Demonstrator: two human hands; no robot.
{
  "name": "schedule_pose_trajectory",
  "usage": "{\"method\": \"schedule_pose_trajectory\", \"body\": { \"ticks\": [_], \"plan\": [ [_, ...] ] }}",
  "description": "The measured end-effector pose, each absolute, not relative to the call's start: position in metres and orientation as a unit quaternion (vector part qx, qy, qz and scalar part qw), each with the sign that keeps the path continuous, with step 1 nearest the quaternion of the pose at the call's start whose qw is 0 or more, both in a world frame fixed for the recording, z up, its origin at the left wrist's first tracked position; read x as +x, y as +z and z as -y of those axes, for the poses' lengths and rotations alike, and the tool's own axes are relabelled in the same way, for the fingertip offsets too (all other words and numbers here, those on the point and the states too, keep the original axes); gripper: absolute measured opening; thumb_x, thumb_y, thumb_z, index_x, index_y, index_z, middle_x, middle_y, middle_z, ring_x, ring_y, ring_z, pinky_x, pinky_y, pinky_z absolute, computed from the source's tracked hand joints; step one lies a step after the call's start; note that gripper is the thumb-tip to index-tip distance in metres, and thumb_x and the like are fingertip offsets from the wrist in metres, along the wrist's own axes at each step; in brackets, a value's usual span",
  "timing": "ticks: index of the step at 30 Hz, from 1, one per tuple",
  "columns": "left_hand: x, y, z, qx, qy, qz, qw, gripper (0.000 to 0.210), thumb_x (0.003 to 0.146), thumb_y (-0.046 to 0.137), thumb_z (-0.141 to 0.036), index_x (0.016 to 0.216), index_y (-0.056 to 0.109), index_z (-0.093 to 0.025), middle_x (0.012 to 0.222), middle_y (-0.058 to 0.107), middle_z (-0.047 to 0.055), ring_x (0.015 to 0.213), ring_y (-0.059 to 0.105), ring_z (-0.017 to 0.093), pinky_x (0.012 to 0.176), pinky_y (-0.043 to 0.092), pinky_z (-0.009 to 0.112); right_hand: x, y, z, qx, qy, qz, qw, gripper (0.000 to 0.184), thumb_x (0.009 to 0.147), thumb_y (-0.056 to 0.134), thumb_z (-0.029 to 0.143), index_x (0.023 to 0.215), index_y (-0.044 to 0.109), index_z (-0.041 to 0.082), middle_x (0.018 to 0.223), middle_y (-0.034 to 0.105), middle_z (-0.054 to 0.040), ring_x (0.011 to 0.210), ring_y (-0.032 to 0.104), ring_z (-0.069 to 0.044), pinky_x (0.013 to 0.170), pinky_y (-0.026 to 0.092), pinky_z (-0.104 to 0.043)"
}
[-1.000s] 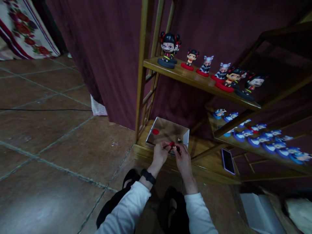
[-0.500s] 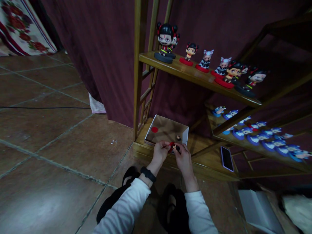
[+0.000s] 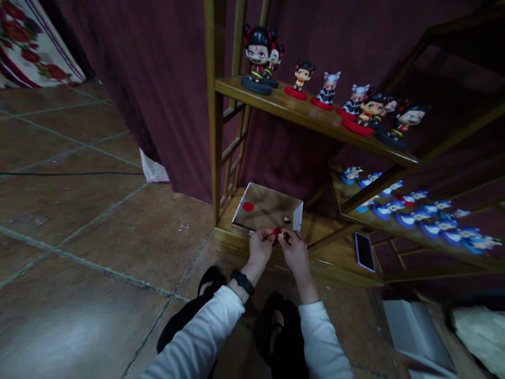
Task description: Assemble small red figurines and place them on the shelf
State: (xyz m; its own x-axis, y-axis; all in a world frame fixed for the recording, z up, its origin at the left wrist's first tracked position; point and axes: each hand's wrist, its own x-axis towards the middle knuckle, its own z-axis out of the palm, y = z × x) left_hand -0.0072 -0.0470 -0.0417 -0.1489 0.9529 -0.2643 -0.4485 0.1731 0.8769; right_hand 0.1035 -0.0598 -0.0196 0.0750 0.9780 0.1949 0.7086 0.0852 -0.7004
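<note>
Left hand (image 3: 261, 247) pinches red base (image 3: 275, 232); right hand (image 3: 296, 251) pinches small figure (image 3: 282, 237), both at open box's (image 3: 265, 199) 5 o'clock edge. Can't tell if they're joined. In box: red disc (image 3: 248, 207) at 9 o'clock, small loose piece (image 3: 286, 219) at 4. Figure probably light, stiff, smooth, slightly slippery; small details might snap. Best grip: base rim plus figure's body.

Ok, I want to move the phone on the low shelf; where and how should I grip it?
Probably by both long edges, coming down from the front: the phone lies flat, slim, dark face up, near end by the front of the shelf.
</note>
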Motion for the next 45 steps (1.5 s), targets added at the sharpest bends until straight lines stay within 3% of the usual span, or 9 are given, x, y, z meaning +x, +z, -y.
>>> {"method": "schedule_pose_trajectory", "body": {
  "ticks": [5,9,13,20,28,36,45],
  "plan": [
    [-0.010,-0.041,0.042,0.250,0.585,-0.488,0.598,0.016,0.057,0.072,-0.017,0.066,0.059,-0.015,0.058,0.059,-0.003,0.052,0.054,0.010,0.054,0.045,0.021,0.101,-0.020,0.056,-0.629,0.176,0.671,0.351,0.027,0.082,0.050,0.027,0.104,0.064,0.021,0.099,0.063,-0.0091,0.090,0.061,-0.022,0.082,0.048,-0.035],
    [-0.013,-0.032,0.041,0.206,0.582,-0.472,0.630,0.022,0.054,0.076,-0.017,0.068,0.059,-0.015,0.057,0.058,-0.003,0.050,0.054,0.010,0.053,0.046,0.022,0.102,-0.026,0.052,-0.602,0.218,0.654,0.404,0.035,0.079,0.056,0.029,0.114,0.060,0.024,0.112,0.063,-0.0085,0.098,0.061,-0.022,0.089,0.047,-0.038],
    [-0.013,-0.024,0.042,0.156,0.567,-0.429,0.686,0.022,0.055,0.077,-0.016,0.068,0.060,-0.013,0.062,0.064,0.002,0.054,0.059,0.012,0.055,0.050,0.025,0.106,-0.033,0.051,-0.586,0.303,0.593,0.462,0.047,0.074,0.063,0.033,0.119,0.056,0.024,0.112,0.064,-0.0074,0.083,0.065,-0.019,0.080,0.051,-0.036],
    [-0.012,-0.017,0.043,0.078,0.536,-0.404,0.737,0.019,0.058,0.074,-0.008,0.063,0.057,-0.012,0.057,0.063,0.002,0.051,0.060,0.012,0.055,0.052,0.026,0.099,-0.030,0.050,-0.543,0.454,0.465,0.532,0.039,0.064,0.072,0.039,0.098,0.066,0.022,0.095,0.070,-0.0046,0.084,0.063,-0.020,0.073,0.050,-0.032],
    [-0.018,-0.011,0.042,0.123,0.493,-0.418,0.753,0.018,0.060,0.078,-0.012,0.069,0.062,-0.009,0.062,0.066,0.006,0.054,0.063,0.013,0.059,0.055,0.027,0.099,-0.023,0.048,-0.511,0.569,0.384,0.517,0.034,0.057,0.077,0.036,0.086,0.070,0.020,0.083,0.070,-0.0015,0.068,0.058,-0.014,0.063,0.045,-0.027],
    [-0.016,-0.012,0.047,0.139,0.524,-0.430,0.722,0.022,0.056,0.080,-0.018,0.066,0.063,-0.010,0.061,0.066,0.005,0.054,0.062,0.013,0.062,0.055,0.030,0.103,-0.024,0.047,-0.506,0.611,0.353,0.497,0.036,0.054,0.080,0.033,0.086,0.072,0.020,0.087,0.072,-0.0028,0.082,0.062,-0.019,0.073,0.045,-0.030],
    [-0.015,-0.024,0.040,0.102,0.538,-0.455,0.702,0.018,0.057,0.076,-0.013,0.065,0.060,-0.012,0.059,0.064,0.003,0.055,0.061,0.013,0.063,0.054,0.031,0.090,-0.041,0.045,-0.510,0.605,0.312,0.526,0.033,0.053,0.080,0.036,0.081,0.072,0.020,0.084,0.071,-0.0025,0.078,0.061,-0.018,0.070,0.045,-0.030]
  ]
}}
